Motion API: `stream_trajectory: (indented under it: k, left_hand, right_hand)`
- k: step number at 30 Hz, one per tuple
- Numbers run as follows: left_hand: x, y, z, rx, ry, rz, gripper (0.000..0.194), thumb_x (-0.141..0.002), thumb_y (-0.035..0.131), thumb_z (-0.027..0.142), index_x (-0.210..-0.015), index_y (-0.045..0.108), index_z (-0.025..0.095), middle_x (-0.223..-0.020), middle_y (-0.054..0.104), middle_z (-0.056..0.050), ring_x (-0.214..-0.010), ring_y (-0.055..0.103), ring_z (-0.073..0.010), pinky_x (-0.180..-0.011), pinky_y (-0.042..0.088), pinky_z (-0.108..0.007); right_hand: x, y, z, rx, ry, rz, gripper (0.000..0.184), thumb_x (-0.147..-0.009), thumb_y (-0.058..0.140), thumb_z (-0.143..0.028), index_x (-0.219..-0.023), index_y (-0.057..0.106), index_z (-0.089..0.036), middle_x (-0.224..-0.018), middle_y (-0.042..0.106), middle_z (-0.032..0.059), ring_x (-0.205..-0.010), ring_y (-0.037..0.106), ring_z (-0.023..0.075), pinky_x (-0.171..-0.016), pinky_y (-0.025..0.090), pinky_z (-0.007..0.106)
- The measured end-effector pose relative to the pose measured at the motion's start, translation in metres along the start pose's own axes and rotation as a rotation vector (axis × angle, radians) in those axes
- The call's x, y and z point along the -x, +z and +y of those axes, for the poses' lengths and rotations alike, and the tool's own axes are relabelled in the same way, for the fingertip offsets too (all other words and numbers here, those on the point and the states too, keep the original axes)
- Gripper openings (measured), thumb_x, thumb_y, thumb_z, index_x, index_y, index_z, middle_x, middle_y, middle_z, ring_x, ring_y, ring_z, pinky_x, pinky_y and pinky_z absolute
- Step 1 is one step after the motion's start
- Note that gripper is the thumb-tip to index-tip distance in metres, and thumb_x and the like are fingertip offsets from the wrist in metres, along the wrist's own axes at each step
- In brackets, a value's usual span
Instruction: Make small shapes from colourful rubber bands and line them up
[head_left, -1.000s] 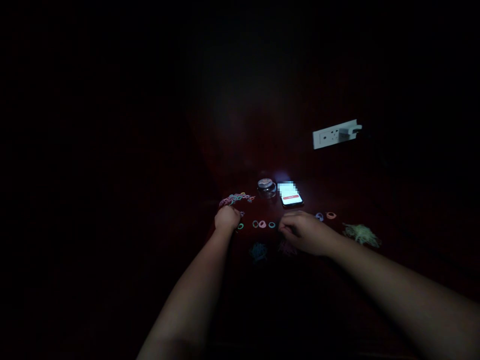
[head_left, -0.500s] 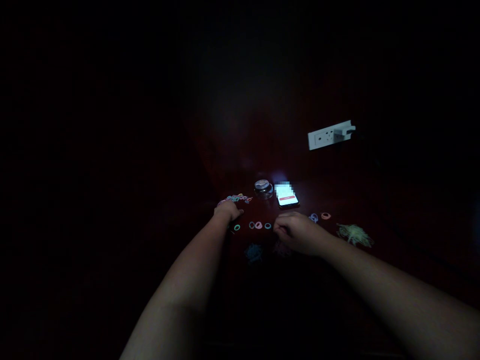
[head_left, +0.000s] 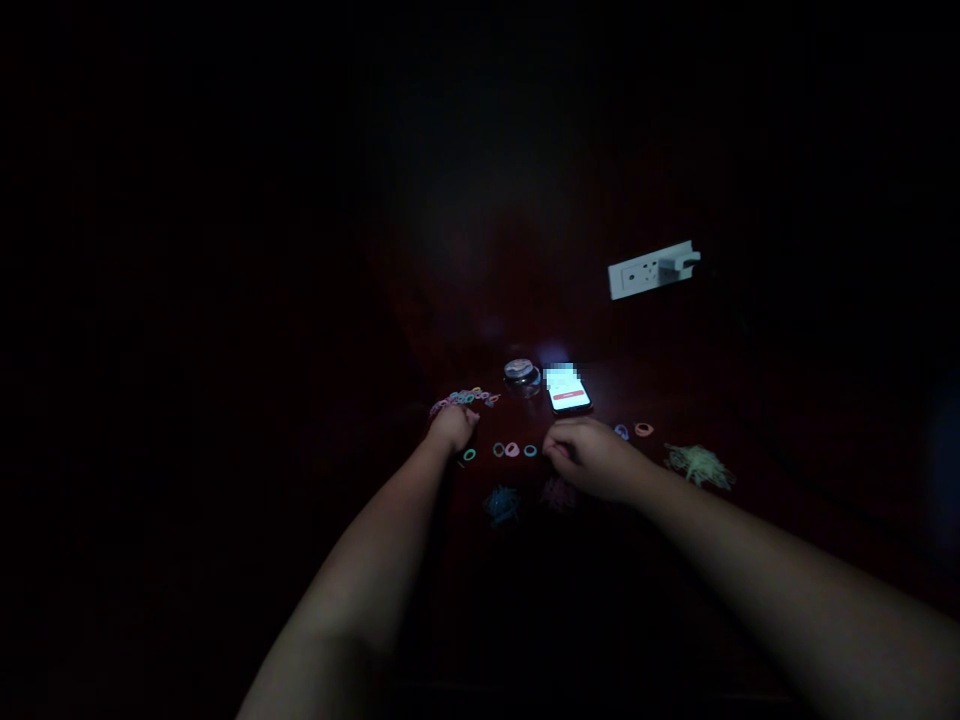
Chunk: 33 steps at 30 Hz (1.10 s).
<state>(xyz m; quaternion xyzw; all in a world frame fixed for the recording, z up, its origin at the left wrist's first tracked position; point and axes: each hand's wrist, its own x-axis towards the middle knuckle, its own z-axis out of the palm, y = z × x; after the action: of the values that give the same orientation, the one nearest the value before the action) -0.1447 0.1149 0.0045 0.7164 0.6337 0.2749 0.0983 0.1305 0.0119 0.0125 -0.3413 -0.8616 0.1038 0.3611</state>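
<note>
My left hand (head_left: pixel 453 429) is at the near edge of a heap of multicoloured small hair ties (head_left: pixel 466 398). Its fingers look closed; whatever they hold is hidden. My right hand (head_left: pixel 589 456) hovers or rests with curled fingers, and I cannot make out anything in them. Between the hands lies a row of ring-shaped ties: a green one (head_left: pixel 469 455), a pink one (head_left: pixel 512 450) and a blue one (head_left: pixel 530 451) among them. Beyond the right hand are a purple tie (head_left: pixel 621 432) and an orange tie (head_left: pixel 644 430).
A lidded clear jar (head_left: pixel 521 377) stands behind the row, beside a lit phone (head_left: pixel 569 392). Nearer me are a blue pile (head_left: pixel 501 505) and a dim pink pile (head_left: pixel 558 494); a pale yellow pile (head_left: pixel 699 465) lies right. A white socket strip (head_left: pixel 651 272) is on the wall.
The whole view has shifted slightly, so things sit a little further left. My left hand has drawn back slightly from the heap, its thumb less stretched out. My right hand stays curled.
</note>
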Motion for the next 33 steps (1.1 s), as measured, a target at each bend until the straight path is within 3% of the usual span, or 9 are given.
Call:
stream_trajectory:
  k: [4, 6, 11, 15, 20, 33]
  left_hand:
    - [0.021, -0.005, 0.010, 0.179, 0.045, 0.056, 0.027, -0.087, 0.050, 0.039, -0.081, 0.065, 0.017, -0.085, 0.070, -0.007, -0.077, 0.064, -0.0177, -0.074, 0.049, -0.029]
    - [0.034, -0.006, 0.022, 0.464, 0.095, 0.124, 0.028, -0.086, 0.052, 0.042, -0.083, 0.062, 0.016, -0.085, 0.069, -0.007, -0.078, 0.063, -0.0164, -0.074, 0.048, -0.027]
    - [0.066, -0.001, 0.055, 0.854, 0.063, 0.050, 0.033, -0.081, 0.063, 0.046, -0.089, 0.060, 0.015, -0.088, 0.069, -0.007, -0.074, 0.065, -0.0145, -0.060, 0.044, -0.022]
    - [0.087, 0.000, 0.072, 0.884, 0.099, -0.017, 0.030, -0.080, 0.066, 0.041, -0.090, 0.064, 0.013, -0.081, 0.070, -0.006, -0.068, 0.064, -0.0129, -0.059, 0.044, -0.022]
    - [0.104, 0.001, 0.087, 0.860, 0.101, -0.227, 0.022, -0.075, 0.071, 0.033, -0.084, 0.069, 0.012, -0.073, 0.070, -0.005, -0.063, 0.063, -0.0124, -0.057, 0.045, -0.022]
    - [0.109, 0.004, 0.100, 0.876, 0.126, -0.311, 0.018, -0.075, 0.070, 0.031, -0.076, 0.071, 0.013, -0.072, 0.069, -0.004, -0.065, 0.062, -0.0125, -0.066, 0.049, -0.024]
  right_hand:
    - [0.000, -0.001, 0.000, -0.028, 0.065, 0.049, 0.016, -0.081, 0.050, -0.015, -0.069, 0.058, -0.019, -0.062, 0.053, -0.0012, -0.059, 0.045, 0.0120, -0.058, 0.032, 0.026]
    - [0.000, -0.001, 0.000, -0.039, 0.084, 0.060, 0.016, -0.082, 0.050, -0.017, -0.069, 0.059, -0.019, -0.063, 0.053, -0.0010, -0.059, 0.046, 0.0121, -0.057, 0.032, 0.026]
    - [-0.001, -0.001, 0.001, -0.051, 0.079, 0.078, 0.016, -0.083, 0.051, -0.017, -0.071, 0.061, -0.019, -0.066, 0.056, -0.0001, -0.061, 0.049, 0.0129, -0.059, 0.036, 0.027]
    - [0.000, -0.001, 0.000, -0.091, 0.050, 0.111, 0.010, -0.082, 0.055, -0.017, -0.083, 0.065, -0.018, -0.073, 0.060, 0.0013, -0.069, 0.054, 0.0144, -0.065, 0.041, 0.028]
    - [0.002, -0.002, -0.007, -0.174, -0.010, 0.140, 0.025, -0.082, 0.060, -0.018, -0.106, 0.064, -0.018, -0.084, 0.062, 0.0034, -0.065, 0.052, 0.0126, -0.060, 0.043, 0.027]
    - [0.002, -0.006, -0.012, -0.221, -0.113, 0.129, 0.013, -0.087, 0.059, -0.023, -0.091, 0.071, -0.019, -0.081, 0.065, 0.0049, -0.070, 0.057, 0.0136, -0.061, 0.045, 0.027]
